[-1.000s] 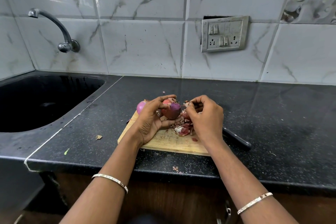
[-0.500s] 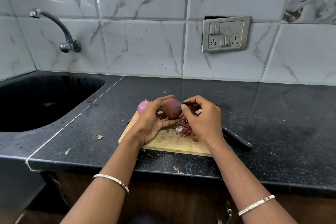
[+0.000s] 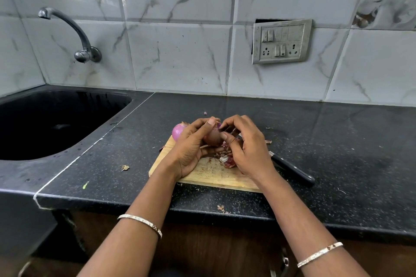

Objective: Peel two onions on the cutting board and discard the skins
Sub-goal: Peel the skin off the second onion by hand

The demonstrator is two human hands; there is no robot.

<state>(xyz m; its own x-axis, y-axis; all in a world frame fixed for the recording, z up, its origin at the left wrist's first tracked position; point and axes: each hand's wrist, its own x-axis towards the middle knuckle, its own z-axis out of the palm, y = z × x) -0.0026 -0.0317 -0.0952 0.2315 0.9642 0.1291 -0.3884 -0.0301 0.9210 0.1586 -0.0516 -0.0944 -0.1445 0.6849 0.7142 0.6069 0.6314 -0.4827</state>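
Observation:
My left hand (image 3: pixel 191 148) grips a brownish-red onion (image 3: pixel 212 138) just above the wooden cutting board (image 3: pixel 209 175). My right hand (image 3: pixel 245 150) is against the onion's right side, thumb and forefinger pinching at its top skin. A peeled pink onion (image 3: pixel 177 131) lies on the board's far left corner, partly behind my left hand. A heap of torn red skins (image 3: pixel 226 159) sits on the board under my hands.
A black-handled knife (image 3: pixel 292 170) lies on the dark counter, right of the board, its blade hidden by my right hand. The black sink (image 3: pixel 51 123) with a wall tap (image 3: pixel 74 33) is at the left. Skin scraps (image 3: pixel 125 167) dot the counter.
My left hand has turned the onion, so a browner side faces me. My right hand moved in from the skin heap and closed onto the onion's top.

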